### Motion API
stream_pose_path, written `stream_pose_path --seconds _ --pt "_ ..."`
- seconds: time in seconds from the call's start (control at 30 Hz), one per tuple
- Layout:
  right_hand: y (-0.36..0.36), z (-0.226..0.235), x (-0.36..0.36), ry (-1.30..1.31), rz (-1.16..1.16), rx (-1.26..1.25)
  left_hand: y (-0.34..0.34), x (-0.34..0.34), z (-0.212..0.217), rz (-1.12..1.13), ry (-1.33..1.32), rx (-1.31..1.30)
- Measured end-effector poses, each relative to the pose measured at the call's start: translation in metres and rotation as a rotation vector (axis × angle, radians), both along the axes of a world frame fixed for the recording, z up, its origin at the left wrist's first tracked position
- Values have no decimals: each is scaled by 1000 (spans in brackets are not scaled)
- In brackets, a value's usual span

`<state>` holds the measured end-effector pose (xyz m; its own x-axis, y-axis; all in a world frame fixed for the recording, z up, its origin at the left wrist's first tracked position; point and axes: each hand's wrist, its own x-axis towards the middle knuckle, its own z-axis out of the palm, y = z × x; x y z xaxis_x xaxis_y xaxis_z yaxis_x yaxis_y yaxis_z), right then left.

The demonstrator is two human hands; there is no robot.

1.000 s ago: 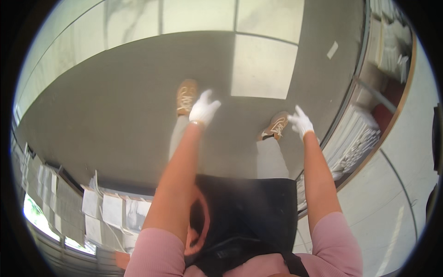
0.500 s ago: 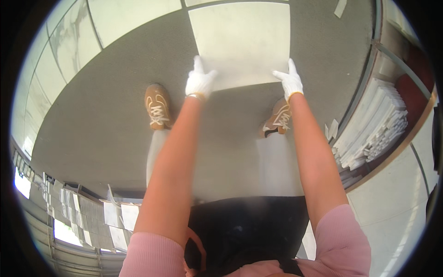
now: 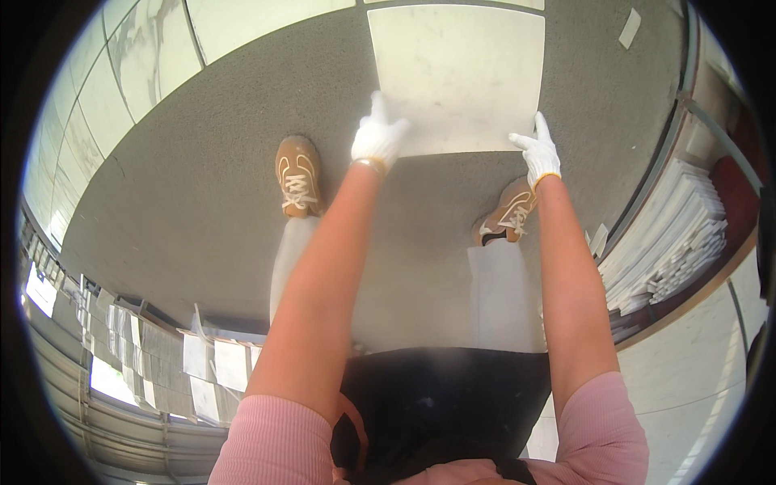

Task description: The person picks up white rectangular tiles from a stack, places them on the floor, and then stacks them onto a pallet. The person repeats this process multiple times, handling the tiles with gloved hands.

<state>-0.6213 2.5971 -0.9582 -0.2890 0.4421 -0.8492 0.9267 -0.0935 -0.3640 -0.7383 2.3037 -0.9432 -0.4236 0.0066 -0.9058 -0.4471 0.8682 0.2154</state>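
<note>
A white, faintly veined square stone tile (image 3: 461,77) lies flat in front of me, close to a row of pale slabs. My left hand (image 3: 379,133), in a white knit glove, grips its left side near the near corner, thumb across the top face. At the opposite side my right hand (image 3: 536,150), gloved the same, grips by the near right corner with its thumb over the surface. The fingers beneath the edges are hidden. Whether the tile rests fully on the grey floor (image 3: 202,194) or is slightly raised, I cannot tell.
Large pale veined slabs (image 3: 153,61) border the floor at far left. A narrow white strip (image 3: 630,29) lies at far right. Stacked white stone strips (image 3: 667,242) fill a metal-framed rack on the right. My brown shoes (image 3: 297,179) stand apart behind the tile.
The whole view has shifted, so the tile, hands and shoes appear farther right. Both hands keep their places on the tile, and its near edge now looks more level.
</note>
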Motion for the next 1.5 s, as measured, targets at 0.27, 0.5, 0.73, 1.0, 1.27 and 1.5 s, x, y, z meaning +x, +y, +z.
stream_pose_path --seconds 0.27,0.5,0.73,1.0,1.27,1.5 --pt "5 15 6 10 147 -93 -10 9 0 166 -7 88" --pt "-32 135 60 -280 271 -246 -109 75 88 477 -1 104" --pt "-34 296 109 -348 299 -306 -273 104 245 1117 17 105" --pt "-30 444 91 -317 137 -262 -390 200 403 1018 -31 17" --pt "-10 501 40 -123 344 -396 -311 261 544 1224 45 -77" --pt "104 582 18 90 449 -356 -201 409 559 1174 84 72"
